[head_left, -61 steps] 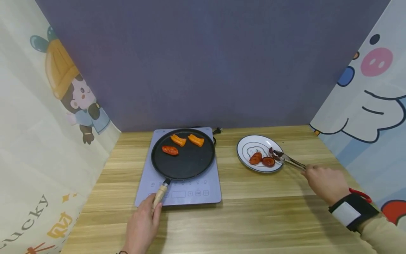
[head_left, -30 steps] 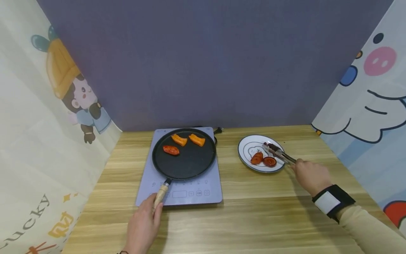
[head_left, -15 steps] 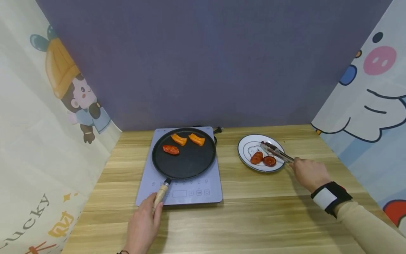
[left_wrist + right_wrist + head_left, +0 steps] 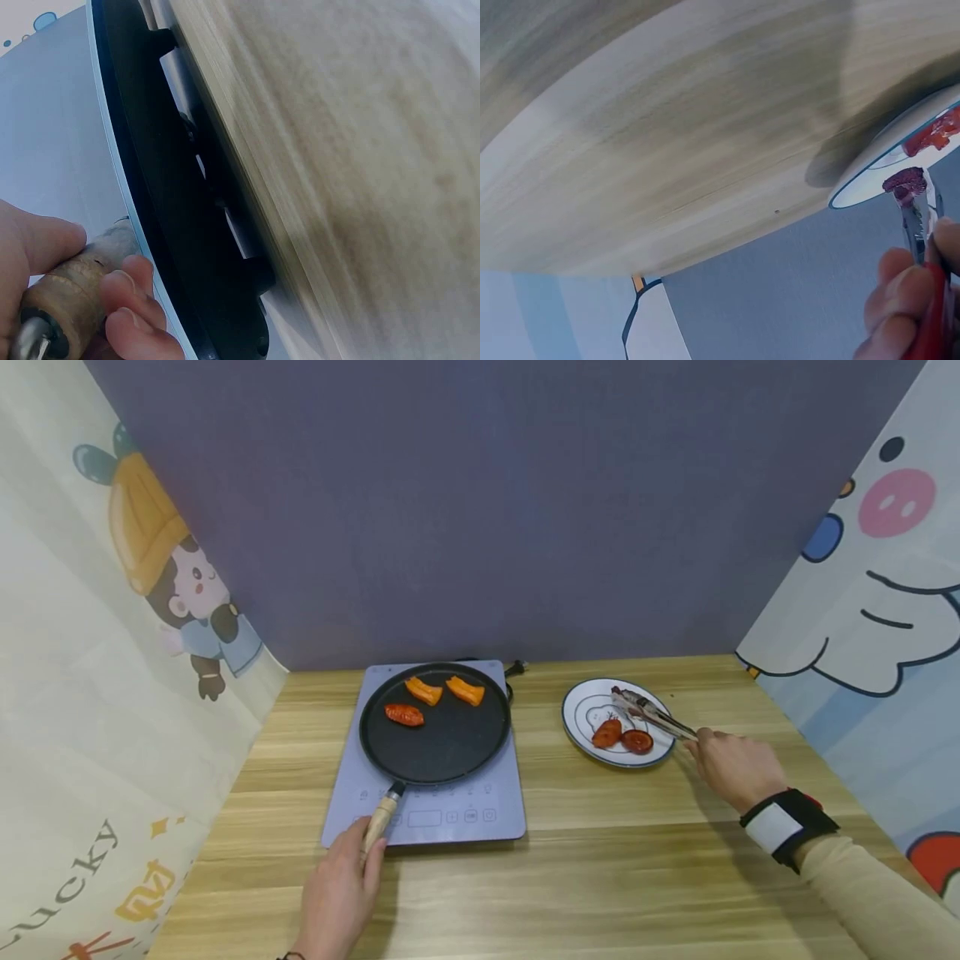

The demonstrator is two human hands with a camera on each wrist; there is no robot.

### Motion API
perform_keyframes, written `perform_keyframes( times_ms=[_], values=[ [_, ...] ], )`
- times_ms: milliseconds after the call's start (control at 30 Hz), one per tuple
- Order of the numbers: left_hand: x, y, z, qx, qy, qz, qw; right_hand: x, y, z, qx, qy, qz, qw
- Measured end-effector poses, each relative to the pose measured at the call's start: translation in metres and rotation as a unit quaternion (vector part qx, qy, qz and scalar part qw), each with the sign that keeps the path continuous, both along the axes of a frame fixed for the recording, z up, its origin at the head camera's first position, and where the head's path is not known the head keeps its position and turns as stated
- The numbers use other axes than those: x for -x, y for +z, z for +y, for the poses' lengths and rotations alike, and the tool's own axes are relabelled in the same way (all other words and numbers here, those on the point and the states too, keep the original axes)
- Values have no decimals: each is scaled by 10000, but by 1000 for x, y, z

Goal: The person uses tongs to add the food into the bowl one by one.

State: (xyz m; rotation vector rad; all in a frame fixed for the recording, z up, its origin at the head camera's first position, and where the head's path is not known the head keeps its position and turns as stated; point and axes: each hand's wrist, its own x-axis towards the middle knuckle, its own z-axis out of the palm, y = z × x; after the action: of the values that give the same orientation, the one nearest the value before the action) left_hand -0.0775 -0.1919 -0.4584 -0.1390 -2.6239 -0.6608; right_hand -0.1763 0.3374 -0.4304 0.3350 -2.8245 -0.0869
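In the head view my left hand [image 4: 337, 889] grips the wooden handle [image 4: 382, 817] of a round black frying pan [image 4: 453, 747]. The pan bears two orange strips [image 4: 465, 691] and a reddish scored piece [image 4: 404, 715]. My right hand [image 4: 738, 770] holds metal tongs [image 4: 663, 720] whose tips reach over a white, blue-rimmed plate [image 4: 579, 708]. In the right wrist view a dark purplish-red piece of food [image 4: 906, 182] is at the tong tips, and the tongs have a red grip [image 4: 930, 322]. An orange-red piece [image 4: 607, 734] and a round dark-red piece [image 4: 637, 742] lie on the plate's near side.
The pan sits on a pale induction cooker [image 4: 502, 822] with touch keys on its front. A black plug and cord [image 4: 516, 668] lie behind it. A dark partition [image 4: 480, 527] closes off the back of the wooden table [image 4: 600, 860]; printed curtains hang at both sides.
The right hand has moved left, carrying the tongs and dark piece from the plate's right edge toward its far middle. The left hand, pan and other food have stayed in place.
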Motion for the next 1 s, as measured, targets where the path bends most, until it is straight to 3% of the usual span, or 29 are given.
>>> perform_keyframes(
  times_ms=[367, 767, 1000],
  values=[
    [0, -2, 0, -1, -13, 50, 10000, -1, 0, -2, -48, -22, 22, 10000],
    [0, -2, -1, -32, -4, 45, 10000, 1, 6, -9, -83, 335, 877, 9956],
    [0, -2, -1, -36, -7, 20, 10000, 5, 13, -17, 55, 796, 1293, 9884]
  ],
)
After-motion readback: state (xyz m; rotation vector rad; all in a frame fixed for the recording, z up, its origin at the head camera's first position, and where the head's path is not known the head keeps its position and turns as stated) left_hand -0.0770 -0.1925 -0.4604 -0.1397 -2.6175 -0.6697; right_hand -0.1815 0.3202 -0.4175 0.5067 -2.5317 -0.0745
